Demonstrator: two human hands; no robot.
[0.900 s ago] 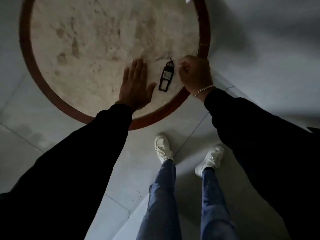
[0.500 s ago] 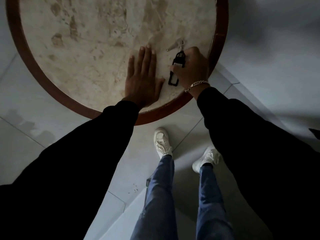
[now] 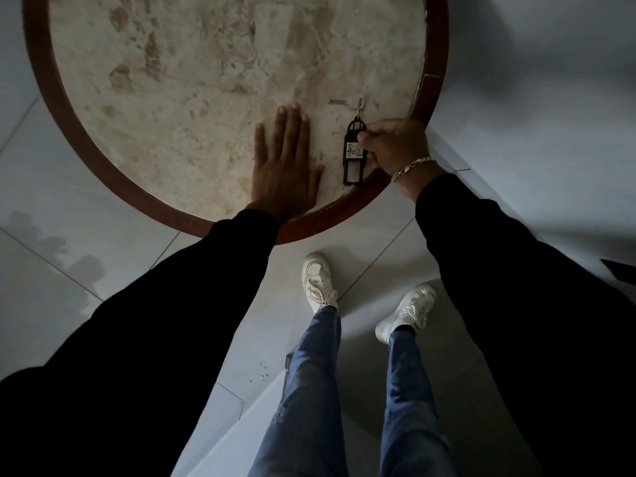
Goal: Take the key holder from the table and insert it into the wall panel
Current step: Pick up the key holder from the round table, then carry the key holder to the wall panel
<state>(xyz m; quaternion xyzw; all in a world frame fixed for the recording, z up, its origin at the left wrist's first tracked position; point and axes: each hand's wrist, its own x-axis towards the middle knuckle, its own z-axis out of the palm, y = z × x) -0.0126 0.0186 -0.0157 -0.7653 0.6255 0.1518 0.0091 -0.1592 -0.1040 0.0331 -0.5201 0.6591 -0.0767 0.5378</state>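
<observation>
Head view: right hand (image 3: 395, 146) pinches key holder (image 3: 353, 153); left hand (image 3: 284, 170) beside.

Standing on pale grey floor tiles (image 3: 103, 208) with thin lines running between them. Wearing blue jeans (image 3: 309, 390) and two white lace-up shoes: the left shoe (image 3: 318, 282) pointing straight ahead, the right shoe (image 3: 407, 313) turning out to the side, well apart from the other. Wearing long black sleeves (image 3: 155, 339) too, and a shiny chain bracelet (image 3: 411, 168) sitting just above the right cuff. Showing some dark, blotchy marks (image 3: 58, 249) on the tiles at the left. Showing a few tiny white crumbs (image 3: 263, 371) near the left leg. Peeking in at the right edge: a dark pointed shape (image 3: 619, 268), too cut off to name.
</observation>
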